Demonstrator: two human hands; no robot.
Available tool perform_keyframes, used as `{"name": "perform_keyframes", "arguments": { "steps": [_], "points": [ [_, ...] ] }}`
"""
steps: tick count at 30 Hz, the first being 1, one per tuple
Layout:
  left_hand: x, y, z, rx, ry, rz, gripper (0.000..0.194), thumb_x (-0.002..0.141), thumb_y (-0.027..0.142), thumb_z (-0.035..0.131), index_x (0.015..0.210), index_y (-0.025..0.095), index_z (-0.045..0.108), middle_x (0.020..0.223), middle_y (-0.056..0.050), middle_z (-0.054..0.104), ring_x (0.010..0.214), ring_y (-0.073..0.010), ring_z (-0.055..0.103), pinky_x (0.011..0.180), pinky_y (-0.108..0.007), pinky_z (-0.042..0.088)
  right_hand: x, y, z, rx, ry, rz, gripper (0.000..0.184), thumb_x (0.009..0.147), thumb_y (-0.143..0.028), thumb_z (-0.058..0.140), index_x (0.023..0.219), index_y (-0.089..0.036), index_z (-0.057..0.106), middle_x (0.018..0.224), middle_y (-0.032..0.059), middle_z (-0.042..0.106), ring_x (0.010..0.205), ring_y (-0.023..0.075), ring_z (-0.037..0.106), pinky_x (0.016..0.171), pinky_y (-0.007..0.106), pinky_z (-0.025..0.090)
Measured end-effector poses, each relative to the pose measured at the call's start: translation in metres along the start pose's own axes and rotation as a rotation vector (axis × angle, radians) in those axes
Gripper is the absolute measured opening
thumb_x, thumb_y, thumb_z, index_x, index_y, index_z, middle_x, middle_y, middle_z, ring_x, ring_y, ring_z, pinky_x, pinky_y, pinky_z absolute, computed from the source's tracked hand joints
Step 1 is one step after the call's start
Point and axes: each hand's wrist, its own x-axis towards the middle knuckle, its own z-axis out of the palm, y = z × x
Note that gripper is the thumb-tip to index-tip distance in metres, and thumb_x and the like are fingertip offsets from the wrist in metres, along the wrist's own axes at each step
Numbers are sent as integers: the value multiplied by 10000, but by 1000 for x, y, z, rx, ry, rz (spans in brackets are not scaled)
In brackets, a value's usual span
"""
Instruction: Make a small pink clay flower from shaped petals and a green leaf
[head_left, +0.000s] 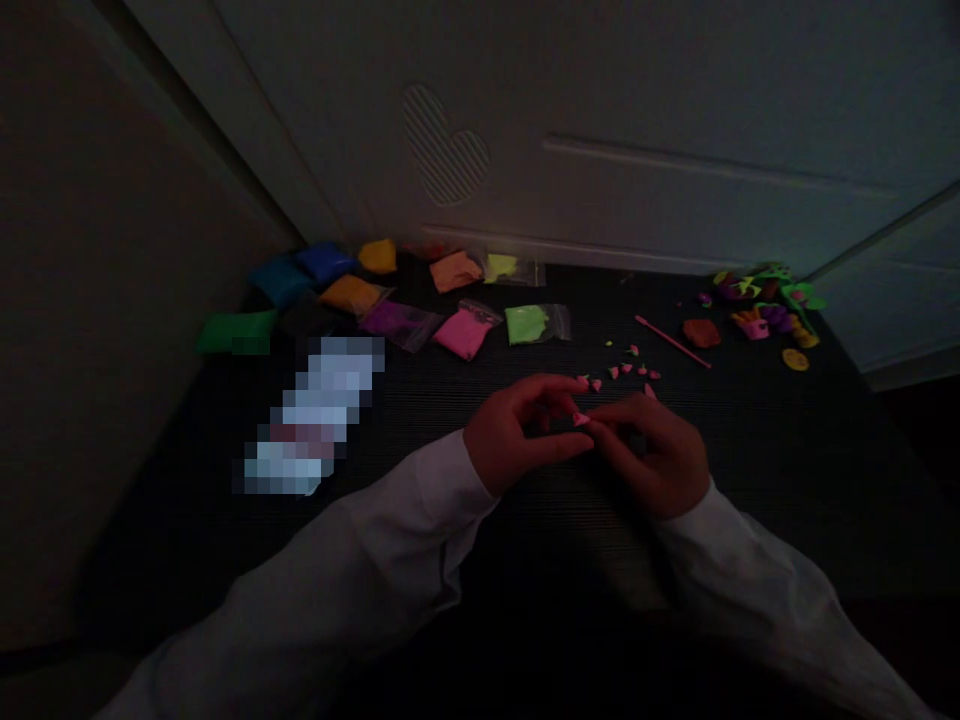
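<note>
My right hand [656, 455] pinches a small pink clay piece [580, 419] between thumb and fingertips. My left hand [521, 430] curves around the other side of that piece, its thumb and index finger apart. Its other fingers are curled close to the piece, partly in shadow; whether they touch it is hard to see. Just beyond the hands lie several tiny pink clay shapes with green tops [625, 368]. A pink modelling stick [673, 342] rests behind them, beside a red clay lump [701, 333].
Bags of coloured clay line the back left, among them a pink bag [466, 330] and a light green bag [527, 324]. A bright blurred-out rectangle [319, 410] lies at left. Small finished clay figures [776, 310] sit back right. A pale panel [637, 200] rises behind the dark table [450, 385].
</note>
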Motion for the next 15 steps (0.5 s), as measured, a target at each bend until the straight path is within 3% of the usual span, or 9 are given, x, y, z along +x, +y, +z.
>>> {"name": "perform_keyframes", "arguments": {
  "steps": [2,6,15],
  "points": [
    [0,0,1,-23,6,5,455,616,255,659,1038,181,505,826,-22,550,714,-89,506,653,-234,405,-1,0,0,-101,8,-118,161,708,-152,560,859,-193,599,727,5,613,637,98,526,597,246,415],
    [1,-1,1,-33,31,-2,381,639,234,636,997,177,519,797,-12,550,725,-91,522,664,-231,413,-2,2,1,-153,-2,-188,192,716,-143,543,896,-191,586,729,6,609,637,103,528,594,247,424],
    [1,-1,0,-99,20,-29,325,643,187,622,953,162,528,767,-6,563,696,-79,536,670,-221,438,0,-2,0,-94,-54,-54,175,737,-228,528,902,-218,584,667,-4,567,606,109,506,567,261,403]
  ]
}}
